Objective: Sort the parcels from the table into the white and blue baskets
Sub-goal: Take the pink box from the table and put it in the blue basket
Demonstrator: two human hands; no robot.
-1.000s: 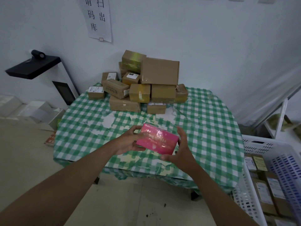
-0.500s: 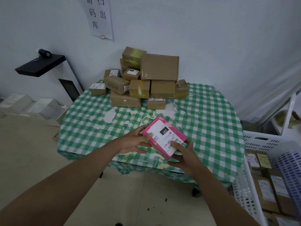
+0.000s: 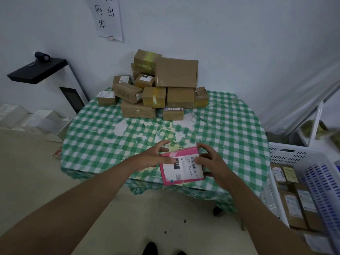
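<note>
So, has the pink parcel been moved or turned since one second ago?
Yes. The pink parcel has been turned over: its white label now faces up. Judged against the table, it has come slightly toward the near edge.

Pink parcel (image 3: 181, 165), label up, over table edge

Can't read most of the small print on the label (image 3: 184, 168), too blurry. My right hand (image 3: 214, 163) covers the pink box (image 3: 181, 165) at its right edge. The white basket (image 3: 287, 155) is cut off by the frame on the right, and the wall sign (image 3: 107, 17) is chopped at the top. Boxes at the back of the pile (image 3: 156, 85) are mostly hidden.
</note>
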